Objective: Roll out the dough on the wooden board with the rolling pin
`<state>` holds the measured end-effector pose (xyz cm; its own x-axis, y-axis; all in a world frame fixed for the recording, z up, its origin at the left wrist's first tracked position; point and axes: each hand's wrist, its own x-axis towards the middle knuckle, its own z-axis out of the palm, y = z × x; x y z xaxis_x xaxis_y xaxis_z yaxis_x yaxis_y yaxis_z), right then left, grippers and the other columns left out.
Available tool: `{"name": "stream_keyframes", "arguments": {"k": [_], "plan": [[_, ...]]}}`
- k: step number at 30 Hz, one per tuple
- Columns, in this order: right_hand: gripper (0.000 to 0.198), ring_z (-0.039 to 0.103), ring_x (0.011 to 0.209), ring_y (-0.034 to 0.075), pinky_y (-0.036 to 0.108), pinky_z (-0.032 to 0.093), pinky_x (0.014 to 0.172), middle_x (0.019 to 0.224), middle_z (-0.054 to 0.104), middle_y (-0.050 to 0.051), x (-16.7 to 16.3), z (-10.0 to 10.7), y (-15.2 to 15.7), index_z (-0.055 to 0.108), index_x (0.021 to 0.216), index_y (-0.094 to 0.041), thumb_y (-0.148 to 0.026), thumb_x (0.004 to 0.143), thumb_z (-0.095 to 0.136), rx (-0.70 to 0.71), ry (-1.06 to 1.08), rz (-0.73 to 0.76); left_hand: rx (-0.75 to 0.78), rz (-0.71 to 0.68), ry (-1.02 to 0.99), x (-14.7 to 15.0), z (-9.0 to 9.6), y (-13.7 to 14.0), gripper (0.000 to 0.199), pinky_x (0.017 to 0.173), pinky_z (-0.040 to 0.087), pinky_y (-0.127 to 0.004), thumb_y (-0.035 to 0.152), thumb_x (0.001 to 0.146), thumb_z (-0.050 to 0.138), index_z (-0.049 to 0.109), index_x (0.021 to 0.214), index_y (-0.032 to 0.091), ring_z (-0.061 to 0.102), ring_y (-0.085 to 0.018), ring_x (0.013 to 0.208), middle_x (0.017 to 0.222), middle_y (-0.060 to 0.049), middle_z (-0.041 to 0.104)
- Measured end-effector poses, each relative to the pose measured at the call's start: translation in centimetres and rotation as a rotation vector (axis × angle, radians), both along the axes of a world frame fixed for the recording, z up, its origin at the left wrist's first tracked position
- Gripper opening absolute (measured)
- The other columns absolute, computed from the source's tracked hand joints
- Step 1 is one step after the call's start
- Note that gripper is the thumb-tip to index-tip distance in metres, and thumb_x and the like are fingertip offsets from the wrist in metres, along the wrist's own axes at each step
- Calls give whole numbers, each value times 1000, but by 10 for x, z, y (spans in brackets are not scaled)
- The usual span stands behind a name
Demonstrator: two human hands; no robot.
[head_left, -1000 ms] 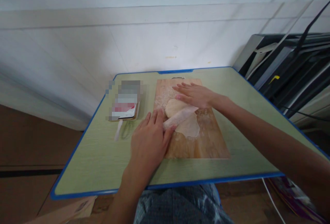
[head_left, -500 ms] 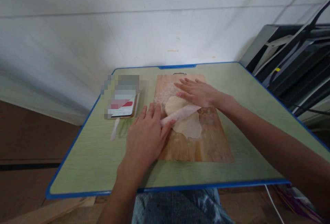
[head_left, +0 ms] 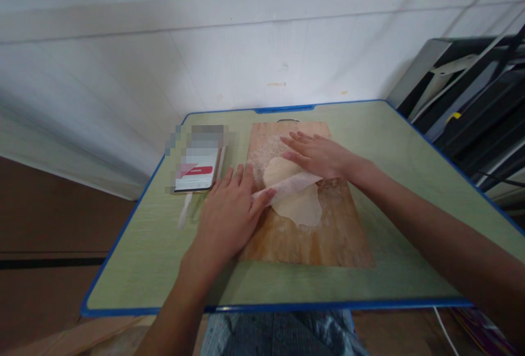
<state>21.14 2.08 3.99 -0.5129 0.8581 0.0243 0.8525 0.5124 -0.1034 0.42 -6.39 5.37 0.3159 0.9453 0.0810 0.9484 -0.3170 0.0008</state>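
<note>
A pale, floury rolling pin [head_left: 292, 185] lies slantwise across a flattened piece of dough [head_left: 301, 211] on a wooden cutting board [head_left: 303, 251]. My left hand [head_left: 229, 208] rests on the pin's near left end, fingers stretched forward and thumb lying along the pin. At the far right end, my right hand [head_left: 322, 153] presses the pin with its palm, its fingers out flat over the board. Both palms hide the pin's ends. The dough has an uneven edge and shows on either side of the pin. Loose flour dusts the board's upper left.
The board lies on a green table with a blue rim [head_left: 283, 308]. Left of the board is a phone [head_left: 197, 173], partly blurred out, with a white handle [head_left: 185, 211] sticking out below it. A white wall [head_left: 246, 60] stands behind; dark stacked items [head_left: 484, 110] are at right.
The view has shifted slightly, so the table sits a little lower. My left hand has slid slightly left along the pin's end; both hands stay on the pin over the dough.
</note>
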Motion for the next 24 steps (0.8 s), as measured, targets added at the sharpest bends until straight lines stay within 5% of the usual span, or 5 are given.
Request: {"name": "stream_keyframes", "arguments": {"k": [6, 13, 20, 24], "plan": [[70, 28, 136, 24, 48, 26, 109, 147, 35, 10, 8, -2, -37, 35, 143, -17, -58, 93, 8, 104, 25, -14, 115, 0, -11, 11, -6, -25, 64, 101, 42, -46, 53, 92, 34, 42, 134, 6, 42, -33, 129, 138, -18, 48], [63, 27, 137, 22, 43, 25, 110, 148, 35, 6, 2, -1, -8, 36, 143, -19, -53, 94, 16, -5, 67, -35, 7, -26, -20, 3, 4, 9, 53, 98, 44, -44, 45, 96, 26, 42, 132, 10, 43, -28, 129, 134, -16, 52], [64, 31, 135, 25, 50, 26, 109, 146, 38, 12, 9, -2, -53, 35, 143, -16, -53, 95, 13, 136, 18, -32, -25, -81, -116, 5, 1, -26, 59, 102, 41, -44, 51, 92, 36, 40, 133, 9, 42, -28, 130, 140, -17, 46], [65, 30, 136, 26, 51, 28, 107, 147, 36, 12, 8, -2, -40, 35, 143, -17, -55, 94, 14, 93, 36, -46, -36, -88, -102, 4, 2, -7, 54, 101, 42, -43, 48, 95, 30, 42, 132, 11, 42, -27, 130, 137, -16, 49]]}}
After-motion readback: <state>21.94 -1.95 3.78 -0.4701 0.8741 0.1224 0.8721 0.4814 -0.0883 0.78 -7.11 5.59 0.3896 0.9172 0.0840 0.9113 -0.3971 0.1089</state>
